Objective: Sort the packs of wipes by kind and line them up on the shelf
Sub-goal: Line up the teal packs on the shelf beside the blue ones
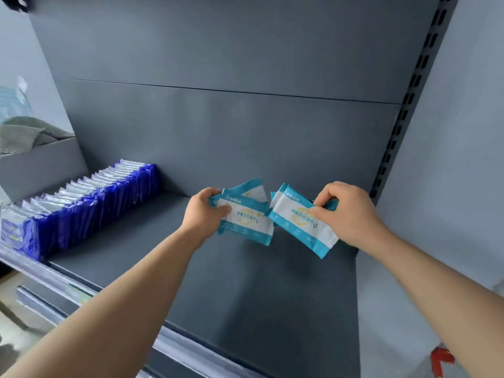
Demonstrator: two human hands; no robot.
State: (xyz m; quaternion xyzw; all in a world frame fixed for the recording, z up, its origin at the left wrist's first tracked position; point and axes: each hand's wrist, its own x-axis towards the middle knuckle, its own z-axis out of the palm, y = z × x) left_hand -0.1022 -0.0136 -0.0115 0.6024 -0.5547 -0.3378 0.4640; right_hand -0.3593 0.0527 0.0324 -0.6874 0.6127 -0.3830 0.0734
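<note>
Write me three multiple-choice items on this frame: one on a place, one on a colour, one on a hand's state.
1. Where on the shelf does the row of blue packs stand? A. along its left side B. at its right end C. in the middle
2. What colour are the held packs? A. red and black B. teal and white C. plain yellow
3. What is the right hand doing? A. lying flat on the shelf B. hanging idle C. gripping a pack
Key: 1 A, the blue row sits at the shelf's left; 2 B, teal borders frame white fronts; 3 C, its fingers curl round a pack's end.
</note>
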